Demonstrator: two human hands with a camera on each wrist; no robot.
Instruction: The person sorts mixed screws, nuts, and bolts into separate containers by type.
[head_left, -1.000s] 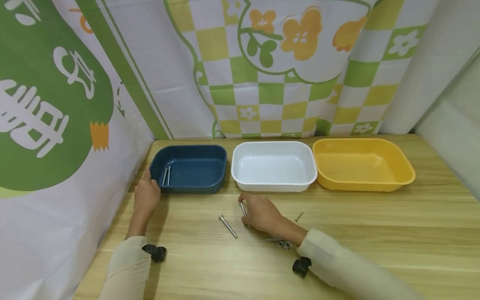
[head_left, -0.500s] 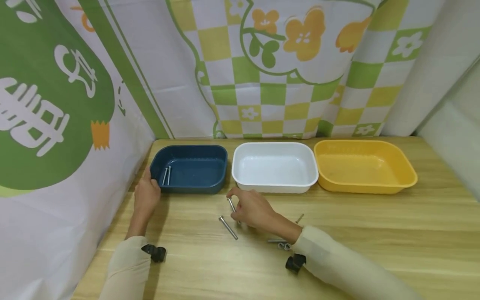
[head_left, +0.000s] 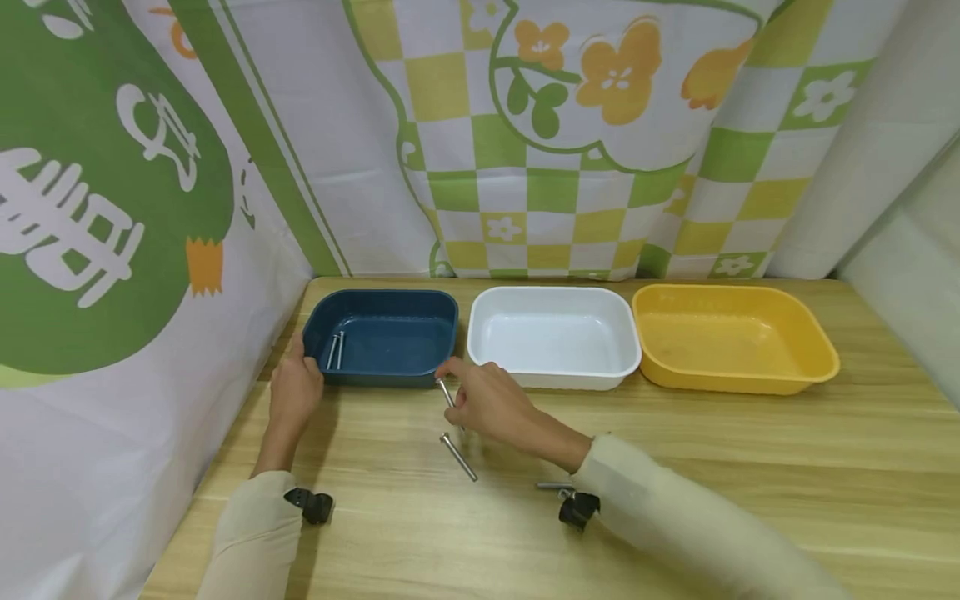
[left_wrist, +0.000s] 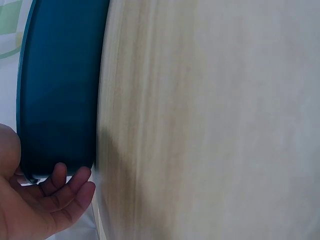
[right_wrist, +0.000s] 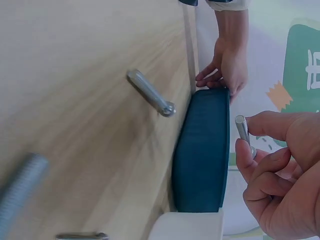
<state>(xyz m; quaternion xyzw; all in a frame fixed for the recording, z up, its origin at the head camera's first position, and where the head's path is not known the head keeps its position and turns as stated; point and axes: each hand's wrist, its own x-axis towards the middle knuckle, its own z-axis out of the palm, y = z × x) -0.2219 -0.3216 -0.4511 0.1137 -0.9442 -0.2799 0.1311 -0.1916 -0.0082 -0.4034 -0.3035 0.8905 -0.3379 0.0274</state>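
My right hand (head_left: pixel 495 408) pinches a silver bolt (head_left: pixel 447 393) between thumb and fingertips, close by the front right corner of the dark blue tray (head_left: pixel 382 380). The right wrist view shows that bolt (right_wrist: pixel 243 131) raised beside the tray, its end towards the camera. At the tray's left end, my left hand (head_left: pixel 296 390) grips the rim, fingers curled against the outer wall in the left wrist view. Two bolts (head_left: pixel 334 352) lie inside the blue tray, at its left. Another bolt (head_left: pixel 459 458) lies on the table just below my right hand.
A white tray (head_left: pixel 570 380) and a yellow tray (head_left: pixel 735 382) stand in a row right of the blue one. Another bolt (head_left: pixel 553 486) and a nut (head_left: pixel 564 494) lie by the right wrist, partly covered by its camera. Printed cloth (head_left: pixel 502 192) hangs behind the table.
My right hand has carried the bolt left and away from me, from in front of the white tray to the blue tray's corner. The left hand stays on the blue tray.
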